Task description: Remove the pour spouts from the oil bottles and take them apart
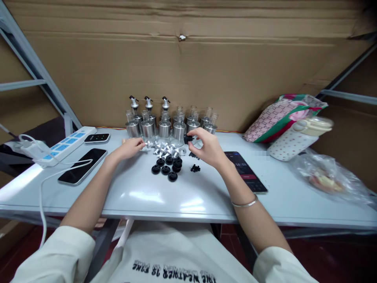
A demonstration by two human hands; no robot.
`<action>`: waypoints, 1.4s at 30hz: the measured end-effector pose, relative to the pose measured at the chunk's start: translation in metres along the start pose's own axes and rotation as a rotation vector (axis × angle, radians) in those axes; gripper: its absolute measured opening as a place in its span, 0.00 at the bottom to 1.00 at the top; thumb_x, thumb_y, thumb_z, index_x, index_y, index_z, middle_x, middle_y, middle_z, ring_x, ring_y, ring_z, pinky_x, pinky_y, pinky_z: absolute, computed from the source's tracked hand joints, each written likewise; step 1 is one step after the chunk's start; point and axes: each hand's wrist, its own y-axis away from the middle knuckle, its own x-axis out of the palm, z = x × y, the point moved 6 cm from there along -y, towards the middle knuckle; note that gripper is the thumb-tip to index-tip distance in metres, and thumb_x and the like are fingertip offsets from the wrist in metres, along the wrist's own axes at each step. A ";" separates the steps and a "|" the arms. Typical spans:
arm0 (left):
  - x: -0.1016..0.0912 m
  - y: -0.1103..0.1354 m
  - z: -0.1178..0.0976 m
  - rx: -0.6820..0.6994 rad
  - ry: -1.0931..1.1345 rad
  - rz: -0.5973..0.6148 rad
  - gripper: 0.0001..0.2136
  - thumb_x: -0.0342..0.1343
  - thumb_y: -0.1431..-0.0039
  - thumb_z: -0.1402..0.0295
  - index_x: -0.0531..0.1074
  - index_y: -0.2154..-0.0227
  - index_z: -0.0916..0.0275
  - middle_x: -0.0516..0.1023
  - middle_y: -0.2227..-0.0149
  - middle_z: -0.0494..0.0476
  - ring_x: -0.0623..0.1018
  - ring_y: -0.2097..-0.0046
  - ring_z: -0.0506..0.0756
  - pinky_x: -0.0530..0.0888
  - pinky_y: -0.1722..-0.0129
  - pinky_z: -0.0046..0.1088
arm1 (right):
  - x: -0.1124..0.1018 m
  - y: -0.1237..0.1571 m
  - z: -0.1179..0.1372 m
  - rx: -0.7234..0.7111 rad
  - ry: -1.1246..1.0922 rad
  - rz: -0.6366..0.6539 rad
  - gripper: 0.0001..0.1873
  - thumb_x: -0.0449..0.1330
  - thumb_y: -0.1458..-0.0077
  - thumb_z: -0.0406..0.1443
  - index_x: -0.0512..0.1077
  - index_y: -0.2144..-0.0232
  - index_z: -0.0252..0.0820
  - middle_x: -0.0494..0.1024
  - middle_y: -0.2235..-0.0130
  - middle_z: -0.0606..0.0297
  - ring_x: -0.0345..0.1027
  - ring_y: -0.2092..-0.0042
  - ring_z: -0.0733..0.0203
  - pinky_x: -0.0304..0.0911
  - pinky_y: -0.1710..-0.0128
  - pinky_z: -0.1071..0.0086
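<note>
My left hand (131, 148) is closed at the left edge of a pile of silver pour spouts (165, 149), its fingertips pinching one small silver spout (149, 144). Between the thumb and fingers of my right hand (206, 146) is a black ribbed stopper (187, 139), held just above the table. Several round black stoppers (165, 170) lie in front of the spouts. Small black parts (195, 168) form a little heap to their right. Behind stand rows of glass and metal bottles (164, 129); three in the back carry pourer tops (149, 102).
At left on the white table (132, 204) are a power strip (69, 143), a phone (84, 167) with a cable, and a small device (97, 138). Another phone (246, 173), a tumbler (294, 139), a patterned bag (273, 118) and a plastic bag (332, 179) are at right.
</note>
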 end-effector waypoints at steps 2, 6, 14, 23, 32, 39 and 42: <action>0.001 0.000 0.000 0.002 -0.025 0.001 0.15 0.42 0.40 0.58 0.70 0.67 0.61 0.77 0.60 0.58 0.73 0.56 0.61 0.60 0.51 0.41 | 0.002 0.000 -0.003 0.034 -0.022 0.044 0.10 0.54 0.51 0.30 0.68 0.63 0.41 0.75 0.63 0.59 0.69 0.61 0.58 0.64 0.60 0.66; 0.006 0.000 -0.004 0.039 -0.054 0.025 0.13 0.46 0.43 0.59 0.71 0.65 0.62 0.77 0.58 0.60 0.73 0.55 0.62 0.62 0.52 0.39 | 0.002 0.000 -0.006 0.103 -0.086 0.112 0.11 0.54 0.55 0.29 0.69 0.65 0.41 0.76 0.63 0.61 0.68 0.62 0.59 0.63 0.61 0.67; 0.014 -0.002 -0.007 0.078 -0.076 -0.008 0.14 0.47 0.43 0.58 0.71 0.65 0.62 0.75 0.57 0.62 0.72 0.53 0.62 0.65 0.53 0.40 | 0.029 0.021 -0.002 0.341 -0.197 0.788 0.07 0.60 0.59 0.32 0.70 0.72 0.38 0.70 0.76 0.70 0.60 0.74 0.68 0.56 0.74 0.73; 0.023 -0.010 0.000 0.176 -0.027 -0.013 0.16 0.47 0.47 0.55 0.71 0.65 0.62 0.72 0.61 0.61 0.73 0.59 0.59 0.68 0.56 0.35 | 0.051 0.032 0.009 0.356 -0.105 0.944 0.10 0.66 0.59 0.34 0.66 0.75 0.41 0.73 0.73 0.66 0.65 0.71 0.64 0.58 0.74 0.71; 0.017 -0.009 -0.006 0.196 0.030 -0.013 0.16 0.48 0.49 0.55 0.71 0.68 0.62 0.74 0.65 0.60 0.73 0.63 0.58 0.69 0.61 0.33 | 0.052 0.034 0.008 0.386 -0.137 0.981 0.11 0.66 0.58 0.31 0.65 0.74 0.40 0.72 0.73 0.68 0.63 0.71 0.66 0.57 0.73 0.72; 0.013 -0.008 -0.011 0.172 0.095 -0.026 0.15 0.52 0.54 0.53 0.68 0.74 0.60 0.74 0.70 0.57 0.73 0.68 0.57 0.68 0.66 0.31 | 0.050 0.033 0.001 0.407 -0.182 0.861 0.20 0.66 0.61 0.29 0.61 0.66 0.41 0.70 0.67 0.67 0.65 0.68 0.64 0.58 0.71 0.72; 0.012 -0.007 -0.012 0.179 0.095 -0.027 0.16 0.52 0.54 0.52 0.68 0.75 0.60 0.74 0.72 0.56 0.72 0.69 0.56 0.67 0.68 0.31 | 0.048 0.031 0.000 0.420 -0.214 0.818 0.23 0.65 0.60 0.30 0.61 0.60 0.40 0.70 0.62 0.64 0.67 0.66 0.64 0.61 0.67 0.70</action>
